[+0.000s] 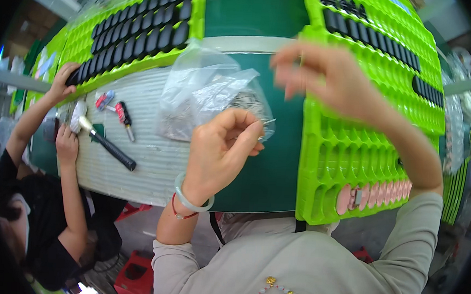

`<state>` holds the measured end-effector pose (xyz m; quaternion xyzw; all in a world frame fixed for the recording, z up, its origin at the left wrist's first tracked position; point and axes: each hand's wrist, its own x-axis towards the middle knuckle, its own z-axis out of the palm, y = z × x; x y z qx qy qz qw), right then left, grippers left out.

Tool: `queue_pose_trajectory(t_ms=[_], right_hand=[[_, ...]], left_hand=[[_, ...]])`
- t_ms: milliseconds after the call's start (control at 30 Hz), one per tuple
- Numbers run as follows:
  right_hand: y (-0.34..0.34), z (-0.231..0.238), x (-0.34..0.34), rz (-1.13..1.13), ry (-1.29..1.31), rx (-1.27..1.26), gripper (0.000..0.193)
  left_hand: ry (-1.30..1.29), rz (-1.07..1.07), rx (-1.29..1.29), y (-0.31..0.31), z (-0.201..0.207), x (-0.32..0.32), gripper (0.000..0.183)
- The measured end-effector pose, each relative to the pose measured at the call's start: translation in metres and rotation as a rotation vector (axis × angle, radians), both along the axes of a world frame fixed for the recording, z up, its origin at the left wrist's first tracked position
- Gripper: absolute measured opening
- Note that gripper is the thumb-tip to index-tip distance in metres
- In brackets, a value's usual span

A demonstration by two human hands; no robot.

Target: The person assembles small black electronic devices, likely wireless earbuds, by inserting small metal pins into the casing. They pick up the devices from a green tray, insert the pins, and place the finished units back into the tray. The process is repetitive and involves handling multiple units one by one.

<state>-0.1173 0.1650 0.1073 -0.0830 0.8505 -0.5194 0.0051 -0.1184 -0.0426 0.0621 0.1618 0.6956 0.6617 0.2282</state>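
My left hand [222, 146], with a pale bangle and a red cord at its wrist, is closed in a pinch at the front of a clear plastic bag [196, 85]. A thin silver metal pin [269, 121] sticks out by its fingertips. Inside the bag lie many small metal pins [246, 102]. My right hand [331, 80] is raised above the green table by the left edge of the right-hand lime-green tray [328, 136]. Its fingers are bent and smeared by motion, so whether they hold anything does not show.
The right tray carries rows of black oval pieces [371, 37] and pink pieces [373, 194]. Another lime-green tray [197, 15] with black pieces stands at left. A black-handled hammer [111, 149] and a red-black screwdriver [123, 114] lie on a ribbed mat [153, 169]. A co-worker's hands [61, 82] work at far left.
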Motion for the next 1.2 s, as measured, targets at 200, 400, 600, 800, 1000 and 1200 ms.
queue_pose_trajectory(t_ms=[200,400,600,800,1000,1200], right_hand=[[0.004,-0.022,0.139,-0.148,0.129,0.012,0.009],[0.034,-0.032,0.229,-0.381,-0.041,-0.415,0.009],[0.068,-0.046,0.299,-0.536,0.073,-0.27,0.009],[0.097,-0.064,0.36,-0.891,0.062,-0.494,0.009],[0.107,-0.076,0.39,-0.987,0.028,-0.847,0.01],[0.122,-0.076,0.376,-0.856,0.365,-0.294,0.008]], left_hand=[[0.068,-0.296,-0.1,0.026,0.023,0.049,0.005],[0.236,-0.631,-0.169,0.085,0.032,0.085,0.005],[0.428,-1.012,-0.229,0.16,0.044,0.126,0.014],[1.039,-0.863,-0.183,0.277,0.012,0.132,0.038],[1.4,-0.916,-0.124,0.331,-0.024,0.141,0.034],[0.897,-1.102,-0.169,0.294,0.008,0.127,0.028]])
